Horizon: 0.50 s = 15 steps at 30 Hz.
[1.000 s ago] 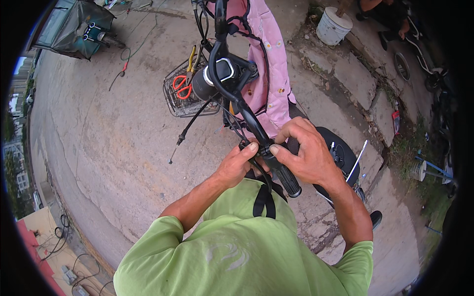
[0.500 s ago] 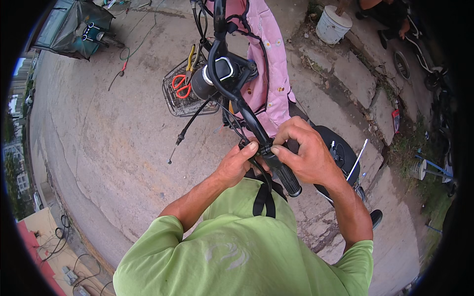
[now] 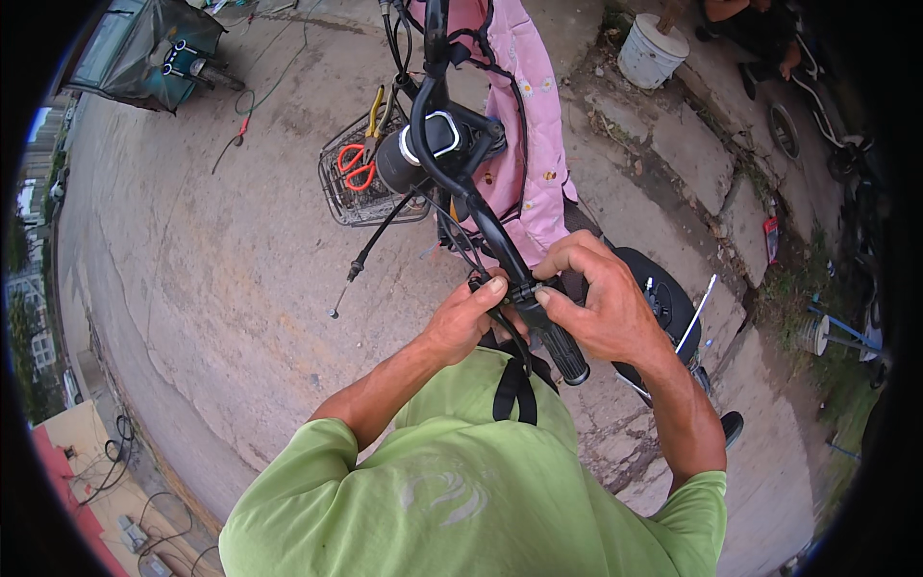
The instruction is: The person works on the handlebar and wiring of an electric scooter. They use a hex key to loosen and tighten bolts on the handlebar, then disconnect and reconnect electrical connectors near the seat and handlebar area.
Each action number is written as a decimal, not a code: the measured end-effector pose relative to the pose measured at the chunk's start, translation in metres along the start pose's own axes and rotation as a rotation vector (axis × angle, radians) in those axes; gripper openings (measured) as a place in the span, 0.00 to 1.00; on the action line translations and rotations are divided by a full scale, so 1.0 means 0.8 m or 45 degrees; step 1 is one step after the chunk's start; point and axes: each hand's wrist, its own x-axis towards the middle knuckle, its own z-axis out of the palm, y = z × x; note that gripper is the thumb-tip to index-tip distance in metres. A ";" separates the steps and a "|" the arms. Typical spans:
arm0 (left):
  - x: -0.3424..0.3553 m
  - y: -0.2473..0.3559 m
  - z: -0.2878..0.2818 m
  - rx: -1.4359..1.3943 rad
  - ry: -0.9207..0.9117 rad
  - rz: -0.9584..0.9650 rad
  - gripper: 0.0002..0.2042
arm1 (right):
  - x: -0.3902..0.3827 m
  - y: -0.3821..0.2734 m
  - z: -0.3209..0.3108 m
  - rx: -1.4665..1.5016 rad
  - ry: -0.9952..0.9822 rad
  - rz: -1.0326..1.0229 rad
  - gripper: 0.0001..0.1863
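A black handlebar [image 3: 495, 234] runs down toward me and ends in a ribbed grip [image 3: 564, 354]. My left hand [image 3: 463, 319] is closed on the brake lever [image 3: 511, 332] and its mount, thumb on top. From the other side my right hand [image 3: 598, 303] pinches at the clamp [image 3: 525, 290] beside the grip, thumb and bent fingers against it. Whether a small part sits between those fingers is hidden. A loose brake cable [image 3: 361, 262] with a bare wire end sticks out to the left of the handlebar.
A wire basket [image 3: 338, 207] holds red-handled scissors [image 3: 360, 176] and yellow-handled pliers [image 3: 373, 113], next to the round headlight [image 3: 399, 163]. Pink padded cover [image 3: 538, 125] hangs behind the handlebar. Black seat [image 3: 654, 274] is at right. A white bucket [image 3: 652, 53] stands farther off, near another person [image 3: 769, 34].
The handlebar and basket have shifted very slightly in view. Both hands keep their places at the lever clamp, with only a tiny movement of the right fingers.
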 end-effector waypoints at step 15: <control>0.000 -0.003 -0.006 -0.017 -0.021 -0.008 0.24 | 0.000 -0.004 0.005 -0.101 0.004 -0.031 0.11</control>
